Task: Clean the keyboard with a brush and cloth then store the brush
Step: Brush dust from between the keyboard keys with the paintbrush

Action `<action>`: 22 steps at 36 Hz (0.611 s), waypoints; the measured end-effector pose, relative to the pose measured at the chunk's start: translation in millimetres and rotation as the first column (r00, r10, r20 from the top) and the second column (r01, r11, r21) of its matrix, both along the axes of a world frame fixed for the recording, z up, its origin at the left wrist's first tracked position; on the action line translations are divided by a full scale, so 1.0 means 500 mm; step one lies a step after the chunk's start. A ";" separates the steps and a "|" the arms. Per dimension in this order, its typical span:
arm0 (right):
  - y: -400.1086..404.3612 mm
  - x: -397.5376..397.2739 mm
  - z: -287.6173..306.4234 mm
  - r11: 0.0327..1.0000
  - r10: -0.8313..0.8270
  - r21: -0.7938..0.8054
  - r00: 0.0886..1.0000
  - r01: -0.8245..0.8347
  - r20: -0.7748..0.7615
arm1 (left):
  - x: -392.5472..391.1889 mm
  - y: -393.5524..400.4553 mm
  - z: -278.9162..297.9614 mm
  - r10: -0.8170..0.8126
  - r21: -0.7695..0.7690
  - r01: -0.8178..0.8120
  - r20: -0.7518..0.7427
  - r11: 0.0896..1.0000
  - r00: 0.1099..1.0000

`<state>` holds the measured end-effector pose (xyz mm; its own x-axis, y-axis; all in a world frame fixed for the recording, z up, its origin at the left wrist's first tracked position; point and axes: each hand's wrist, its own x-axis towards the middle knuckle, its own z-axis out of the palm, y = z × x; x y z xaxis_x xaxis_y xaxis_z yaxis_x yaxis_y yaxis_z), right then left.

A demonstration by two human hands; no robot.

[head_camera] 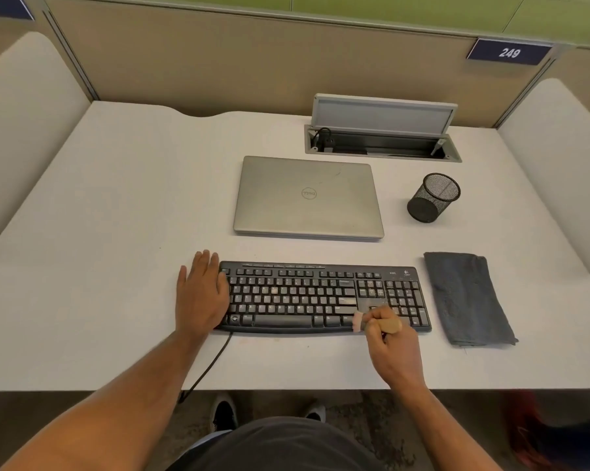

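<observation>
At the keyboard's (320,297) 5 o'clock corner, your right hand (390,348) grips the wooden-handled brush (376,323), bristles down on the bottom key row; at its 9 o'clock end your left hand (200,294) lies flat with fingers straight, steadying it. You look to be mid-brushing, and pale specks on the keys suggest more passes are needed. Beside the keyboard at 3 o'clock, the folded grey cloth (467,299) lies untouched, so wiping is yet to come. Well off at 1 o'clock stands the mesh pen cup (433,198), likely where the brush belongs once you finish
</observation>
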<state>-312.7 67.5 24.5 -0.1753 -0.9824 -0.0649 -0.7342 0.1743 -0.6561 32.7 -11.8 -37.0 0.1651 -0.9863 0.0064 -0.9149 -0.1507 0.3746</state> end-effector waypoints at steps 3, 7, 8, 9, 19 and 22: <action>0.001 -0.008 0.004 1.000 0.003 0.017 0.999 -0.003 -0.049 | -0.041 -0.014 0.014 -0.047 -0.039 0.047 0.011 0.998 0.999; 0.001 -0.018 0.017 0.997 -0.005 -0.072 0.999 0.002 -0.043 | -0.108 -0.026 0.033 -0.184 -0.067 0.185 0.031 0.980 0.983; -0.002 -0.018 0.021 0.996 -0.007 -0.093 1.000 0.005 -0.023 | -0.129 -0.027 0.036 -0.230 -0.062 0.233 0.040 0.971 0.972; -0.006 -0.018 0.025 0.994 -0.008 -0.108 1.000 0.007 -0.001 | -0.149 -0.029 0.038 -0.276 -0.048 0.278 0.052 0.959 0.960; -0.088 -0.047 0.047 0.996 -0.066 -0.044 0.980 0.076 0.186 | -0.308 -0.021 0.043 -0.486 0.083 0.479 0.108 0.874 0.867; -0.117 -0.076 0.055 0.993 -0.092 -0.054 0.961 0.109 0.260 | -0.330 -0.021 0.042 -0.491 0.125 0.477 0.132 0.870 0.861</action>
<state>-350.5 9.2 51.8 -0.2595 -0.9642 -0.0554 -0.5210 0.1880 -0.8326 -132.1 -22.4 -15.8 -0.3296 -0.9393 -0.0953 -0.9257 0.3016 0.2285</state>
